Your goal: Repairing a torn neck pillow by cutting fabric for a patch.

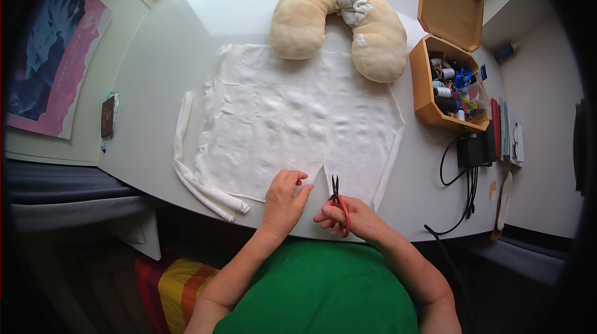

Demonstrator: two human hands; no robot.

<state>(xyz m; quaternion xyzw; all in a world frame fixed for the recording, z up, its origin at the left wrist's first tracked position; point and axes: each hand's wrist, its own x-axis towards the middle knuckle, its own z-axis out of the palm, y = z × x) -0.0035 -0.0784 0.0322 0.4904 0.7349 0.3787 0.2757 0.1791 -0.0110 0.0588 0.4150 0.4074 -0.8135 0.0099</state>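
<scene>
A large white cloth [267,116] lies spread over the table, with a long slit running in from its near edge. My right hand [348,215] is closed around red-handled scissors [344,213], just right of the slit. Their dark blades point away from me and stand slightly apart. To the left of the slit, my left hand [286,200] is over the cloth's near edge. Its fingers are a little bent, and a gap shows between thumb and forefinger with nothing in it.
A beige U-shaped neck pillow [298,23], its cover torn, rests on the cloth's far edge. At the right stands an open wooden sewing box [425,79] with thread spools. Black cables [471,194] hang nearby. A rolled white strip [186,147] lies left.
</scene>
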